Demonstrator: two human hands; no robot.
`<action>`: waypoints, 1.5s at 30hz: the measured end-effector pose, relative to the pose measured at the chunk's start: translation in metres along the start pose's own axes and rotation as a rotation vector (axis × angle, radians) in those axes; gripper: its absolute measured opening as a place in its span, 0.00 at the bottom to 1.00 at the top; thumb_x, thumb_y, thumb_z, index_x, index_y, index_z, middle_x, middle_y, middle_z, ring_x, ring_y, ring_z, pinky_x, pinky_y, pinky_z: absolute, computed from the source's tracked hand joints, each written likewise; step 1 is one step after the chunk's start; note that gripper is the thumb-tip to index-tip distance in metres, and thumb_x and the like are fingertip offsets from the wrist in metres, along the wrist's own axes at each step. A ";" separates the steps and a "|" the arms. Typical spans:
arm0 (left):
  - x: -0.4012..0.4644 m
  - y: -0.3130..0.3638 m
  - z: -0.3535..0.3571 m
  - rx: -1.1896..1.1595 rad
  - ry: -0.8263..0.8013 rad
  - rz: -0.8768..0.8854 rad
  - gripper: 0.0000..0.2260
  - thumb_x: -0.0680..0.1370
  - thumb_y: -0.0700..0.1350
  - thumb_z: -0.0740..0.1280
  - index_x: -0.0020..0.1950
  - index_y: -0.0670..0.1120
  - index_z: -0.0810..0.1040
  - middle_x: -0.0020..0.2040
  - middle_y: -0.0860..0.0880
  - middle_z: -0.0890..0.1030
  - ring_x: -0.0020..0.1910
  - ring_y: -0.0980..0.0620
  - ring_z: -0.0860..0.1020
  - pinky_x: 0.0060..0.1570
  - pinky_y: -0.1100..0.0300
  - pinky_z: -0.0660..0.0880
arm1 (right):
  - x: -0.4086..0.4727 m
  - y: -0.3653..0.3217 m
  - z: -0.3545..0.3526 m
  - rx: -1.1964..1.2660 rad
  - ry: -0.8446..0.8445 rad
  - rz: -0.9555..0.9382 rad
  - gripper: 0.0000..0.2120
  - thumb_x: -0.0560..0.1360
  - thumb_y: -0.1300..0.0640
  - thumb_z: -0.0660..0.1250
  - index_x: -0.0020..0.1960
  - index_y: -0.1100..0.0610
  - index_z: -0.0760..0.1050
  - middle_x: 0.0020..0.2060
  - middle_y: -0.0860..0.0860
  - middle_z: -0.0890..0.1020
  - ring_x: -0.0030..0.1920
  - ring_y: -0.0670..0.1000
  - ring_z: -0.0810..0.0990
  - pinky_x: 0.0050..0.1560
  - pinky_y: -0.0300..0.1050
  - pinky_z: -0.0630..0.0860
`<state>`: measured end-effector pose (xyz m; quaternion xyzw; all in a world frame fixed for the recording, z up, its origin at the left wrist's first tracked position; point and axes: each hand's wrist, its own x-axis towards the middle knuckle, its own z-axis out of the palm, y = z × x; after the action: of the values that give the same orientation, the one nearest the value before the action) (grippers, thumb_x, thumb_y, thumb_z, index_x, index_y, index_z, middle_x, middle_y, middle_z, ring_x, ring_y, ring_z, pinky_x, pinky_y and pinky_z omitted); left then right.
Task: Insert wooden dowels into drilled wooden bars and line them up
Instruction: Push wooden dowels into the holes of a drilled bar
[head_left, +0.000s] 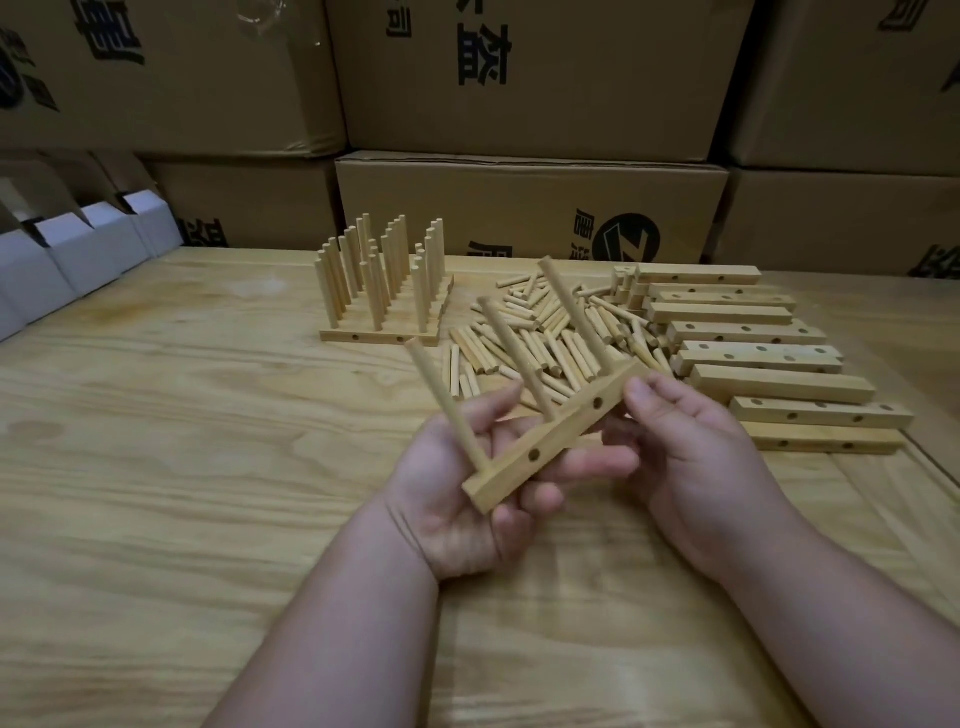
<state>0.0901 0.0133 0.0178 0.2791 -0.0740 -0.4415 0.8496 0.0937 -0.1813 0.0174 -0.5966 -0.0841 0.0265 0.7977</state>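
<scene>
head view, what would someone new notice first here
First, the wooden bar held up at centre between the left hand and right hand, with three dowels standing out of it. Behind it on the table lies a loose heap of dowels, with finished bars lined up to its left and undowelled drilled bars stacked to its right.

A pale, knotty-grained wooden tabletop (156, 467) fills the foreground. Behind it rises a wall of stacked brown cardboard cartons (530, 73) printed with large black characters and a round black logo. At far left stands a row of small open white cardboard boxes (88, 244). Lighting is dim and warm.
</scene>
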 end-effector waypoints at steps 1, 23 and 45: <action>0.001 0.000 0.000 0.027 0.069 0.068 0.29 0.81 0.60 0.56 0.65 0.38 0.81 0.60 0.34 0.83 0.38 0.43 0.86 0.25 0.59 0.80 | 0.002 0.000 0.000 0.055 0.053 -0.010 0.11 0.76 0.54 0.66 0.51 0.60 0.80 0.43 0.61 0.75 0.37 0.57 0.74 0.42 0.54 0.73; 0.026 -0.021 0.007 0.754 0.774 0.826 0.13 0.84 0.53 0.62 0.45 0.57 0.84 0.34 0.51 0.80 0.38 0.51 0.83 0.38 0.57 0.79 | -0.005 0.001 0.000 -0.455 0.158 -0.205 0.18 0.79 0.41 0.56 0.38 0.47 0.78 0.38 0.54 0.84 0.39 0.53 0.79 0.41 0.53 0.73; 0.028 -0.021 0.001 0.832 0.818 0.831 0.14 0.85 0.53 0.59 0.41 0.56 0.78 0.29 0.56 0.75 0.40 0.53 0.83 0.37 0.65 0.78 | -0.005 0.006 -0.002 -0.533 0.194 -0.208 0.20 0.85 0.48 0.56 0.38 0.49 0.78 0.36 0.53 0.82 0.33 0.52 0.80 0.27 0.45 0.77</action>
<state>0.0919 -0.0189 0.0040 0.6717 -0.0119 0.1236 0.7304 0.0898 -0.1820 0.0110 -0.7728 -0.0723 -0.1356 0.6158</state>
